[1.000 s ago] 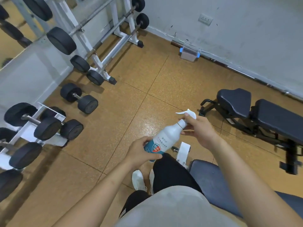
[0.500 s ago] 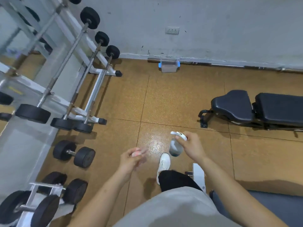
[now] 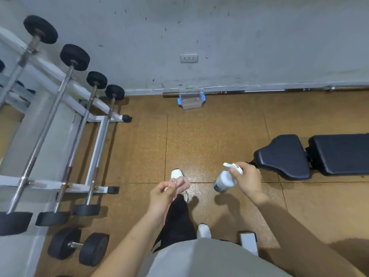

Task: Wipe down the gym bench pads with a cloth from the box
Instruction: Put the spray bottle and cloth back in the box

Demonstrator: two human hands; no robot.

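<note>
Ok, head view only. Standing on brown speckled floor tiles (image 3: 219,136), glossy patch left of the gym bench (image 3: 311,156). Scuffed grey wall (image 3: 239,37) beyond the bench, wall socket (image 3: 188,58) on it, up and left of the bench. Two dark bench pads: seat pad (image 3: 283,154) at the bench's left end, back pad (image 3: 339,152) touching or nearly touching it on the right.

Open floor left of the bench, running to the wall. Bounded further left by a white barbell rack (image 3: 97,140) with loaded bars. Loose dumbbell (image 3: 78,246) well left of the bench, nearer the camera. White frame foot (image 3: 248,242) nearer than the bench, beside the legs.

Clear box (image 3: 191,100) with blue clips at the wall base, beyond and left of the bench, well apart from it. Contents too blurred to tell.

Gripping a pink cloth (image 3: 182,181) in the left hand (image 3: 161,194), fingers bunched round it, well left of the seat pad. Holding a white spray bottle (image 3: 224,181) in the right hand (image 3: 249,180), fingers wrapped round its neck, just left of the seat pad; bottle tilted, nozzle pointing away from the bench.
</note>
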